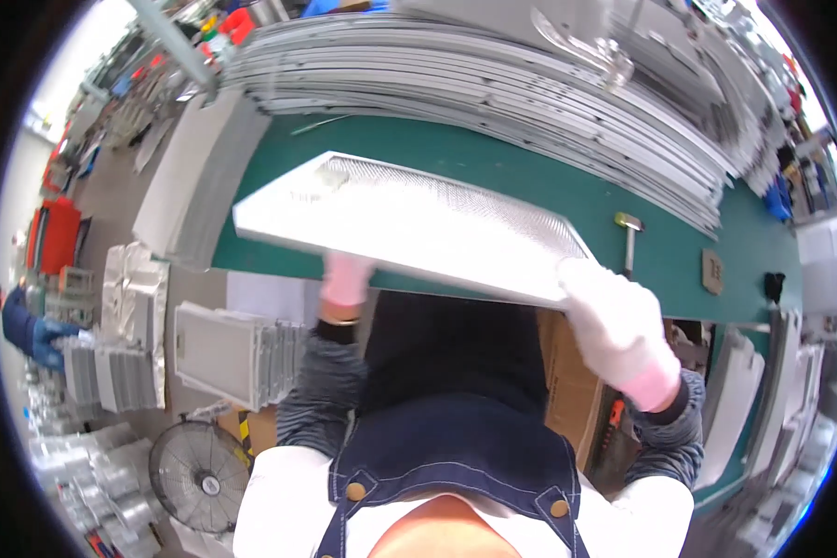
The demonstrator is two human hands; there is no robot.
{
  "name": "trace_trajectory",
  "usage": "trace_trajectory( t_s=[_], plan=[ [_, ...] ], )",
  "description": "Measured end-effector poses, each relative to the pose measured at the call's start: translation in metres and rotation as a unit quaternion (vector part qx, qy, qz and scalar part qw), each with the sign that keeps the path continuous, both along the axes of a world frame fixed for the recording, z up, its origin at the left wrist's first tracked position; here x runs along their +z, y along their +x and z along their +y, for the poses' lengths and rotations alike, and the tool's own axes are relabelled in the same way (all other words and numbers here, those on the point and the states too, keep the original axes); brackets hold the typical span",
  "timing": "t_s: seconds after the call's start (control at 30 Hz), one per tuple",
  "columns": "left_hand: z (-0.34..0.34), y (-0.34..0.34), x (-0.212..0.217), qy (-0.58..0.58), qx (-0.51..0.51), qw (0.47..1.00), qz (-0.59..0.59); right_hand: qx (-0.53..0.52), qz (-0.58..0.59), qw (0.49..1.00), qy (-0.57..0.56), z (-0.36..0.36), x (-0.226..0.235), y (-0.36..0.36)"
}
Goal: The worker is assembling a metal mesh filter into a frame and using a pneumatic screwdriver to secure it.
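Note:
A shallow white metal panel (409, 223) with raised edges and a perforated-looking, brightly glaring face is held tilted over the near part of the green tabletop (428, 144). My right hand (618, 330), in a white glove with a pink cuff, grips its right end. Under the panel's left part, my left hand (346, 282) holds it from the near edge; a pinkish glove cuff shows, while the fingers are hidden behind the panel. Right of the panel, a hammer (630, 237) with a yellowish head lies on the table.
Long grey metal profiles (474, 98) are stacked along the table's far side. A brown block (711, 272) lies at right. Left of me stand stacked panels (216, 346) and a round fan (203, 476). A cardboard box (570, 381) is below the table edge. Another person (33, 325) is far left.

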State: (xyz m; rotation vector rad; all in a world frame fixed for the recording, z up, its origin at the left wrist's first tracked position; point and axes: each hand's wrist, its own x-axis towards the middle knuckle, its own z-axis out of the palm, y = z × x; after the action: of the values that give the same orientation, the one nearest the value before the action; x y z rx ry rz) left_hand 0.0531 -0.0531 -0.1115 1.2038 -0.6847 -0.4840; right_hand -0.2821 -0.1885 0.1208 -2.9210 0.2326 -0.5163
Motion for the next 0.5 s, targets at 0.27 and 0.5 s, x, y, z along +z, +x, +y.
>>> trace_trajectory(
  t_s=[0.27, 0.5],
  plan=[
    [0.027, 0.006, 0.058, 0.294, 0.031, 0.823, -0.486, -0.142, -0.075, 0.983, 0.086, -0.018, -0.115, -0.007],
    [-0.01, 0.011, 0.052, 0.272, 0.033, 0.819, -0.504, -0.49, 0.02, 0.871, 0.018, -0.148, -0.172, -0.067]
  ],
)
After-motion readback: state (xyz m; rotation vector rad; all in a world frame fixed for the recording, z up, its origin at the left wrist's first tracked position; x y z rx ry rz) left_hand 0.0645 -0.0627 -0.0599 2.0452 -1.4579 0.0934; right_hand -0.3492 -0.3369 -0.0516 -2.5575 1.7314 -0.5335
